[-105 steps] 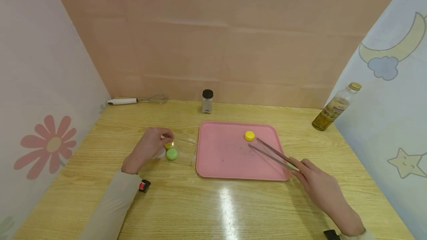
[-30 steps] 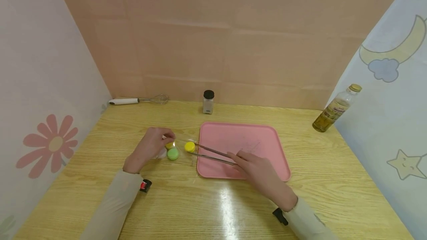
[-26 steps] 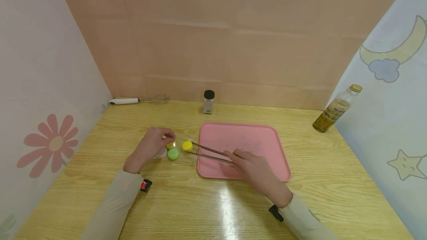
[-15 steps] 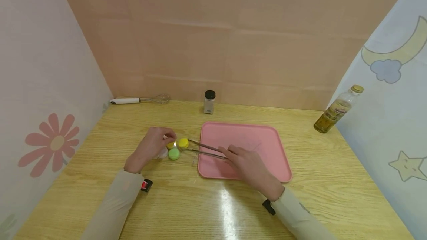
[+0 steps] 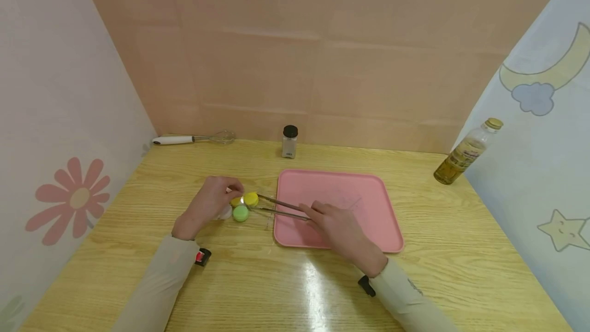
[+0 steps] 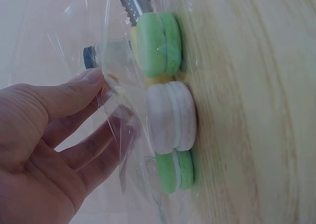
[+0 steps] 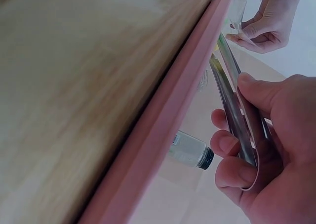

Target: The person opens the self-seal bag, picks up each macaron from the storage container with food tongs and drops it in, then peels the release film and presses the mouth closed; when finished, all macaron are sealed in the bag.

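Observation:
My left hand (image 5: 209,201) pinches the edge of a clear plastic bag (image 6: 116,103) between thumb and fingertips, holding it raised. Inside the bag lie a pale pinkish-white macaron (image 6: 172,116), green macarons (image 6: 159,45) and a yellow one (image 5: 237,201), partly hidden by other macarons in the left wrist view. My right hand (image 5: 338,227) grips metal tongs (image 5: 281,202), its fingers curled round their arms. The tong tips reach into the bag mouth at another yellow macaron (image 5: 251,199). Whether they still squeeze it I cannot tell.
A pink tray (image 5: 341,237) lies right of the bag, under the tongs and right hand. Behind stand a black-capped jar (image 5: 289,144) and, at the left, a lying whisk (image 5: 184,139). An oil bottle (image 5: 463,155) stands at the back right of the wooden table (image 5: 249,281).
The right hand has brought the tongs and yellow macaron leftward from the tray into the bag, beside the other macarons. Lately it has crept slightly further left. The left hand keeps its hold.

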A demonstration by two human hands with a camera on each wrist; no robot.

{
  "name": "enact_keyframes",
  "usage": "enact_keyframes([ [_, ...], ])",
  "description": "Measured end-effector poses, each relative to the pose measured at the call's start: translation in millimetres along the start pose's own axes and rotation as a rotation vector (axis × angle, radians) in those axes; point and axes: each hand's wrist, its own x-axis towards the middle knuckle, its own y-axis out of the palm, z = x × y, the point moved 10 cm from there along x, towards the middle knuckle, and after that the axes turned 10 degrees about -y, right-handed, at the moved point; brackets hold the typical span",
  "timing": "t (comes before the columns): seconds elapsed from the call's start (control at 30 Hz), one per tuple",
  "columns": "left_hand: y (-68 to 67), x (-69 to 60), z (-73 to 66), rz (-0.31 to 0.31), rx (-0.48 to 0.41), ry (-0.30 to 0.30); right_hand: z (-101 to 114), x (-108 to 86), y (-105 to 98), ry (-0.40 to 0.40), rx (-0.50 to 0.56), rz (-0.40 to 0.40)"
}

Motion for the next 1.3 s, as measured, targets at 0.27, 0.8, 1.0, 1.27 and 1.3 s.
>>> enact_keyframes([
  [0.27, -0.4, -0.4, 1.5, -0.002, -0.011, -0.011, -1, -1.5, 3, 0.025, -0.002, 0.051],
  [0.8, 1.8, -0.1, 4.2, 0.006, 0.000, -0.019, -4, -29.5, -20, 0.043, -0.023, -0.020],
  [1.0, 0.6, -0.5, 3.1, 0.003, -0.001, -0.023, -10, -55.7, -42, 0.065, 0.007, -0.129],
  [1.27, 0.8, -1.4, 1.8, 0.011, -0.004, -0.020, -34, -105.0, -63, 0.188, -0.027, -0.107],
  [1.3, 1.0, -1.4, 1.7, 0.013, -0.004, -0.018, -37, -112.3, -66, 0.209, -0.029, -0.100],
])
